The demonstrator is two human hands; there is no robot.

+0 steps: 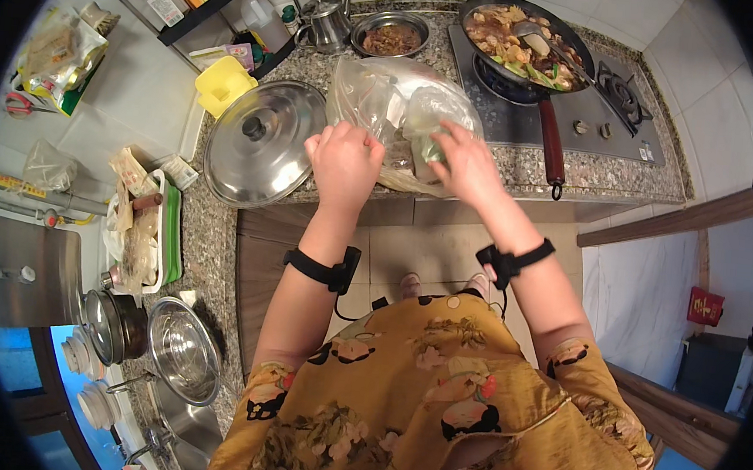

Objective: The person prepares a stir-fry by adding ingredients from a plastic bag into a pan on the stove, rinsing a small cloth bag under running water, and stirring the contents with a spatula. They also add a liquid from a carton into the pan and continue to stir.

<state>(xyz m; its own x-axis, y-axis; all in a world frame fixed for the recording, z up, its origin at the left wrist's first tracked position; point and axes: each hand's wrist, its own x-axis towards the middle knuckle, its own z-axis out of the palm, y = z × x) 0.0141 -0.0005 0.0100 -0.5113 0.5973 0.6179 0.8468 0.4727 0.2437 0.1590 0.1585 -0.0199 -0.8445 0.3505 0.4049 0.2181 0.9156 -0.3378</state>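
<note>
A large clear plastic bag (354, 92) lies on the granite counter between a pot lid and the gas stove. My left hand (345, 167) is closed on the bag's near left edge, knuckles up. Inside the bag are smaller clear bags (428, 107), one with something pale green in it, and a brownish packet (398, 155). Over the right side of the bag, my right hand (470, 166) has its fingers spread and curved beside the pale green contents. Whether its fingertips touch them is hard to see.
A wok (527, 46) of stew with a ladle (575, 65) sits on the stove, its red-brown handle (552, 142) over the counter's front edge. A steel lid (265, 142) lies left of the bag. Behind are a metal bowl of food (390, 34) and a kettle (326, 22).
</note>
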